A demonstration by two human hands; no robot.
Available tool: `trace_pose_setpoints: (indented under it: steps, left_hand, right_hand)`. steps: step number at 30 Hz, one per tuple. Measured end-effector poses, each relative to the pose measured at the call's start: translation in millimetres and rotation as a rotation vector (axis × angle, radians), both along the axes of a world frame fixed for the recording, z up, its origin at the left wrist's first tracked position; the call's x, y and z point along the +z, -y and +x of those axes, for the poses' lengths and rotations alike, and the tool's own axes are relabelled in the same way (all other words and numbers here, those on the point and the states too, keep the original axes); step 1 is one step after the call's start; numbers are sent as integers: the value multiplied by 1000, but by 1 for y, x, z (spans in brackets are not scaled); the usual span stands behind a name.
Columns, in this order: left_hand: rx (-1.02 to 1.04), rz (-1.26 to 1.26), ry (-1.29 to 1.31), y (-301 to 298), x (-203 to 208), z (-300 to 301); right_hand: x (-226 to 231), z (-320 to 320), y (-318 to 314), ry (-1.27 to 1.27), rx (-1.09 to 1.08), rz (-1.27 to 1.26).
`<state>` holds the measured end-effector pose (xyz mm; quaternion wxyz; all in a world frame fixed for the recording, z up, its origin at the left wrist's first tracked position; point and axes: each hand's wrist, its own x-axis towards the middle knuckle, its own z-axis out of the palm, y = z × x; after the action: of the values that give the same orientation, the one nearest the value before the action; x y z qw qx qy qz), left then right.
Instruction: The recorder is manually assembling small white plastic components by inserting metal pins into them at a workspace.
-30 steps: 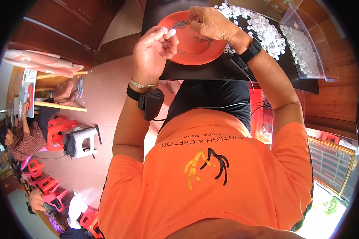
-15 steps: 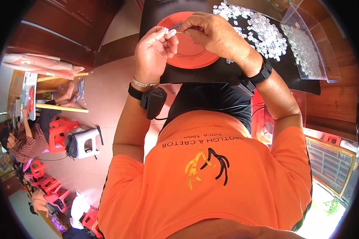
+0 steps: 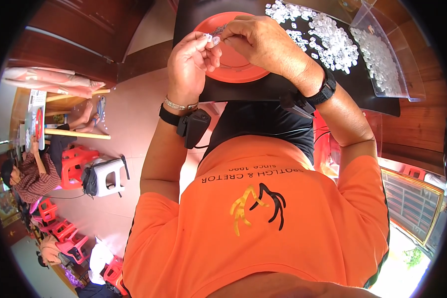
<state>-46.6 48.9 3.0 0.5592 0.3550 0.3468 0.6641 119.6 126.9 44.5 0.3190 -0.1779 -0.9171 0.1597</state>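
Note:
Above an orange-red round plate [image 3: 238, 73], my left hand [image 3: 188, 57] pinches a small clear plastic piece [image 3: 215, 40] between thumb and fingertips. Its other fingers are curled. My right hand [image 3: 263, 42] comes in from the right, thumb and forefinger closed right beside that piece. Whatever the right fingertips hold is too small to make out. Behind the fingers, a little heap of thin grey pieces [image 3: 218, 31] lies on the plate, partly hidden by my right hand.
Many loose clear plastic pieces [image 3: 333, 42] are spread over the black table [image 3: 283, 92] to the right. A clear bin [image 3: 409, 89] beside them holds more. Far left, another person [image 3: 35, 179] sits near red stools [image 3: 77, 166] and a white stool [image 3: 111, 176].
My right fingertips have moved slightly left, closer to the plastic piece. A thin strip visible between the hands earlier no longer shows. My left hand stays nearly in place.

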Motion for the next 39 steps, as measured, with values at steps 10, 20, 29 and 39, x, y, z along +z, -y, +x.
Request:
trace_pose_setpoints:
  steps: [10, 20, 29, 39]
  left_hand:
    - [-48, -91, 144, -1, -5, -1]
    - [-32, -96, 157, -3, -5, -2]
    - [42, -91, 18, -2, -3, -1]
    - [109, -113, -16, -3, -9, 13]
  right_hand:
    - [-10, 2, -2, -56, 86, -138]
    - [-8, 7, -2, -24, 135, -210]
    - [-12, 24, -13, 95, -30, 1]
    - [-19, 5, 16, -27, -193, 102]
